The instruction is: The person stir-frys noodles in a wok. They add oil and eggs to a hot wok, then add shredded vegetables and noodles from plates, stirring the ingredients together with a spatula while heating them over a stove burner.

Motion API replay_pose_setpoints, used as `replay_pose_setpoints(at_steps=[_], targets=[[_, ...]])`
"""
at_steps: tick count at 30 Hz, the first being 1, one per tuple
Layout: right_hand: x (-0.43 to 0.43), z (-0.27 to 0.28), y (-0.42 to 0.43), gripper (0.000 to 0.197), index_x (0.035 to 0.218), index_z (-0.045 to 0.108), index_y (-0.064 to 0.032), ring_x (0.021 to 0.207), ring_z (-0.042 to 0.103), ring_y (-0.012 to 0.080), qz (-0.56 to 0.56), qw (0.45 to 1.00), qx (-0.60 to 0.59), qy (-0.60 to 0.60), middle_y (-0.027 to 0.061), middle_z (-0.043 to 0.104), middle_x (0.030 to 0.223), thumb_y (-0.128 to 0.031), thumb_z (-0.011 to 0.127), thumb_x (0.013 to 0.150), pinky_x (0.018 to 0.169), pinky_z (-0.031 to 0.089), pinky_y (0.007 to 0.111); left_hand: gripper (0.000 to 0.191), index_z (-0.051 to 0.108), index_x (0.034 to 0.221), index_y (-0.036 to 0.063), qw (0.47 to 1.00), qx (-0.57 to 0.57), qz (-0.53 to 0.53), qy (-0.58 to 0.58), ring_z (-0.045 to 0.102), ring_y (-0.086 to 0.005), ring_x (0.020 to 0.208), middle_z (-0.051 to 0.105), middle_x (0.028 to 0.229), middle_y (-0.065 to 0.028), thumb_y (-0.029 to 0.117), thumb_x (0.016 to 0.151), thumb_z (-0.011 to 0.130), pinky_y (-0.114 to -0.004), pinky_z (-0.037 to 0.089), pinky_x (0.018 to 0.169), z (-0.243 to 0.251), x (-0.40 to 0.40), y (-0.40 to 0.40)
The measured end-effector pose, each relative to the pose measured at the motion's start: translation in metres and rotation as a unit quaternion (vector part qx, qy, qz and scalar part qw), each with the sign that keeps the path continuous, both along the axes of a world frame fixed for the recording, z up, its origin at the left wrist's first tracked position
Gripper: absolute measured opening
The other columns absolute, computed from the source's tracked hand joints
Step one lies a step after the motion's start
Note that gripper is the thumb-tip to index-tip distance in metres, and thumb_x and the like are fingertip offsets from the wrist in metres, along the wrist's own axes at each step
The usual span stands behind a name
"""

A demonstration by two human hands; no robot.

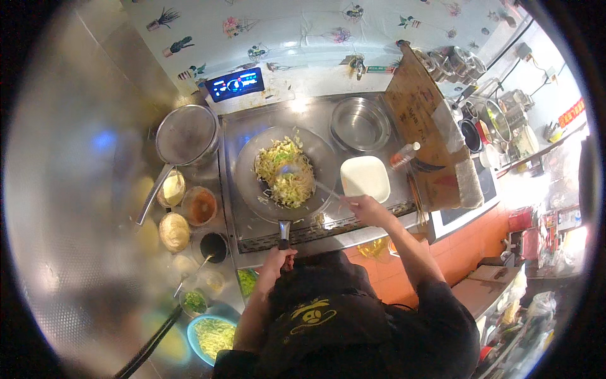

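Observation:
A steel wok (246,189) sits on the stove top, its handle pointing towards my body. My left hand (280,261) is closed around the dark grip of that handle. Shredded cabbage and what look like noodles (286,175) lie heaped in the wok. My right hand (371,211) holds the handle of a metal spatula or ladle (327,189); its head is blurred and partly in the food. Just above my right hand stands a pale, square-cornered dish (364,179).
A steel basin (360,124) stands behind the dish. A bottle (405,156) and a cardboard screen (416,113) are at the right. Left of the wok are a strainer over a pot (187,134), seasoning containers (200,206), chopped greens (194,302) and a blue bowl of shredded cabbage (191,338).

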State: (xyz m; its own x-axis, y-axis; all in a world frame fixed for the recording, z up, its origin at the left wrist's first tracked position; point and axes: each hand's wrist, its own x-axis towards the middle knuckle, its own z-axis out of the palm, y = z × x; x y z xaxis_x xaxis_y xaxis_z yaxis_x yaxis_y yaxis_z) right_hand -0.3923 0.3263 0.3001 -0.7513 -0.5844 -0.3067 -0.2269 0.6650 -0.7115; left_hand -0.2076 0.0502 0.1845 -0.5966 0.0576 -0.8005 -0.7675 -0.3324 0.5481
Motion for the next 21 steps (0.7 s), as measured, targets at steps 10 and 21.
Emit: replay_pose_setpoints(at_steps=[10,21], targets=[[-0.005,-0.057,-0.042,0.034,0.124,0.062,-0.0088,0.08,0.067,0.0364,-0.022,0.997,-0.047,0.06,0.0196,0.069,0.089,-0.012,0.051,0.091,0.072,0.051,0.043,0.017,0.057,0.075,0.0056,0.999,0.026,0.024,-0.013,0.054,-0.0166,0.044,0.055,0.057,-0.0045,0.014,0.082,0.07,-0.03,0.042,0.04,-0.001,0.004,-0.004],[0.034,-0.002,-0.007,0.034,0.123,0.062,-0.0092,0.084,0.065,0.0415,-0.025,0.992,0.104,0.067,0.0249,0.066,0.089,-0.01,0.05,0.091,0.076,0.051,0.046,0.017,0.056,0.074,0.0062,0.999,0.007,0.013,-0.037,0.054,-0.0152,0.046,0.054,0.059,-0.0027,0.01,0.082,0.07,-0.031,0.045,0.04,0.008,-0.001,0.008]])
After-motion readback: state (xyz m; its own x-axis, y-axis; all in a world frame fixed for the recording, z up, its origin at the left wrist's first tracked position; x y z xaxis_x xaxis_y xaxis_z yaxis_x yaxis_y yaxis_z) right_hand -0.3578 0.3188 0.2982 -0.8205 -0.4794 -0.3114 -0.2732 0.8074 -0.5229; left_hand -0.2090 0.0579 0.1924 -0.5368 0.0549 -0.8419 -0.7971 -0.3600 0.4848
